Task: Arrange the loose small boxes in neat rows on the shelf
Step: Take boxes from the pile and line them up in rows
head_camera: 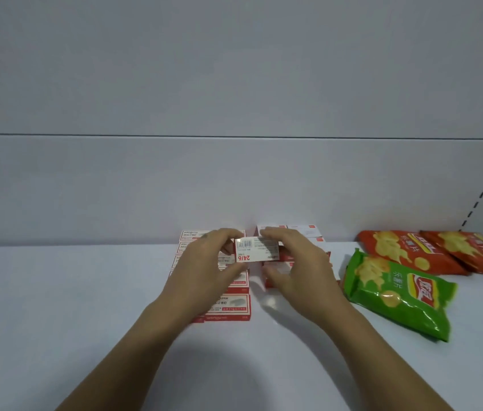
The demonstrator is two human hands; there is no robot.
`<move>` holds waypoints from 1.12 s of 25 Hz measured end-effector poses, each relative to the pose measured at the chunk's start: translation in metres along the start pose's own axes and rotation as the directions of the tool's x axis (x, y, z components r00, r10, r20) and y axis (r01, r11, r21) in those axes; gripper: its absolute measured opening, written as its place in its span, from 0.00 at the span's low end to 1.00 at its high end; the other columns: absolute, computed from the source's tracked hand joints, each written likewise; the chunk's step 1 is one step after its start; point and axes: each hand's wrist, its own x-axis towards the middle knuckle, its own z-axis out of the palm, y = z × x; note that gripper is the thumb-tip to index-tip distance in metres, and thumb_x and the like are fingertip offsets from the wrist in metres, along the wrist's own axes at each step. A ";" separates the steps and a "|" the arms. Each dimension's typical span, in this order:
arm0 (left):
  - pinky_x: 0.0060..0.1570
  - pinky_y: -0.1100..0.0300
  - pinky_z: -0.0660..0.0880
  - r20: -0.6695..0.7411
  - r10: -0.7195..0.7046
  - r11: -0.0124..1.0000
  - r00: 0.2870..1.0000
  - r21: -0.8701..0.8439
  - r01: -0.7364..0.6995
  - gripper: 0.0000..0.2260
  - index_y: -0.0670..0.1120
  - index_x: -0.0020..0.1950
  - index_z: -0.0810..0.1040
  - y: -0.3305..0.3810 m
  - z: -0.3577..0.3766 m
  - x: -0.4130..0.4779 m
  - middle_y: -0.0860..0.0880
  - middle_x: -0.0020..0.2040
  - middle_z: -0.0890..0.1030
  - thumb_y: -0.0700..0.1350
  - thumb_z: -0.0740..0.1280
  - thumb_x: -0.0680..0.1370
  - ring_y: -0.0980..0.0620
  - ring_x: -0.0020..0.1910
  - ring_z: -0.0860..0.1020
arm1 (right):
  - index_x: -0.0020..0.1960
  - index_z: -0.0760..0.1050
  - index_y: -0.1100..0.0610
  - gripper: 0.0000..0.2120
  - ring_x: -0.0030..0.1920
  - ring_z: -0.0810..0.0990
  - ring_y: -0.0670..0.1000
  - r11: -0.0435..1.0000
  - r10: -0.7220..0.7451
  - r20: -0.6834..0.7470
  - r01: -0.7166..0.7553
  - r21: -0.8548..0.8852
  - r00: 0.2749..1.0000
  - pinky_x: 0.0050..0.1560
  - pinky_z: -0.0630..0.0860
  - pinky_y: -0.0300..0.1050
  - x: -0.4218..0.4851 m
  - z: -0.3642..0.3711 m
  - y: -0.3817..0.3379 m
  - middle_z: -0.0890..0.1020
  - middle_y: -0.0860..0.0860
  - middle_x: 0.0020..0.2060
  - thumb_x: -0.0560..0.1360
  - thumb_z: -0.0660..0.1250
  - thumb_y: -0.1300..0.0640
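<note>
Small box (256, 250): white and red, printed "24/6" with a barcode, raised between both hands above the shelf, long side level
Left hand (204, 268): fingers curled over the top of the box's left end, thumb beneath, gripping it
Right hand (296, 268): fingers curled over the top right edge of the same box; whether the thumb touches it I cannot tell
Left row of boxes (228, 307): lying flat under the left hand, one behind the other towards the back panel (234, 188)
Right row of boxes (305, 231): under and beyond the right hand, partly hidden
Shelf (56, 292): white, carrying both rows
Green crisp bag (397, 295): lying flat, right of the right hand
Red crisp bags (406, 250): two, beyond the green one
</note>
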 end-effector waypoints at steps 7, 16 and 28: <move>0.48 0.75 0.70 -0.038 -0.008 0.996 0.999 -0.091 0.004 0.19 0.64 0.64 0.69 -0.003 -0.008 -0.014 0.68 0.51 0.73 0.61 0.62 0.73 0.65 0.52 0.74 | 0.58 0.78 0.51 0.14 0.52 0.79 0.40 0.996 -0.023 0.011 0.022 0.083 1.000 0.55 0.74 0.33 -0.007 0.003 -0.002 0.78 0.37 0.53 0.73 0.70 0.61; 0.31 0.69 0.75 0.010 -0.276 0.835 0.961 -0.493 0.245 0.13 0.60 0.46 0.81 0.023 -0.006 -0.015 0.62 0.41 0.83 0.60 0.58 0.73 0.58 0.39 0.82 | 0.49 0.81 0.51 0.07 0.29 0.80 0.47 0.819 0.312 0.061 -0.301 0.488 0.948 0.35 0.82 0.46 -0.006 -0.002 -0.014 0.85 0.47 0.36 0.78 0.63 0.54; 0.37 0.58 0.80 0.021 -0.372 0.693 0.928 -0.659 0.292 0.07 0.50 0.52 0.77 0.021 -0.013 -0.014 0.52 0.45 0.84 0.44 0.69 0.75 0.50 0.41 0.83 | 0.49 0.76 0.56 0.05 0.41 0.85 0.48 0.763 0.295 0.375 -0.453 0.462 0.879 0.39 0.79 0.40 -0.014 0.012 -0.020 0.86 0.50 0.42 0.75 0.69 0.56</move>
